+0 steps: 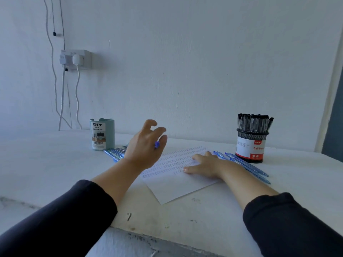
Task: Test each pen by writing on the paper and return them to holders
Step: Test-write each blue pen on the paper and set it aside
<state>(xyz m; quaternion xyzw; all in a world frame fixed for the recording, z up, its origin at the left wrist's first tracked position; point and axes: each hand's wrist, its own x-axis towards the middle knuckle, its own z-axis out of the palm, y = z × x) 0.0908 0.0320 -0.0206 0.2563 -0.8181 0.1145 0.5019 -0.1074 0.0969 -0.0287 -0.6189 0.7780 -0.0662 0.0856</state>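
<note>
A sheet of paper lies at an angle on a white worktop, its upper part filled with rows of small pen marks. The person's right hand rests flat on it, fingers straight and spread. The left hand is raised above the paper's left edge, fingers curled, with the blue end of a pen showing between them. Behind that hand a cluster of blue pens lies on the worktop beside a pale green pen holder labelled as a desk organizer. To the right of the paper more blue pens lie loose, next to a black mesh holder packed with black pens. Both forearms wear dark sleeves. A plain wall behind carries a socket with cables.
</note>
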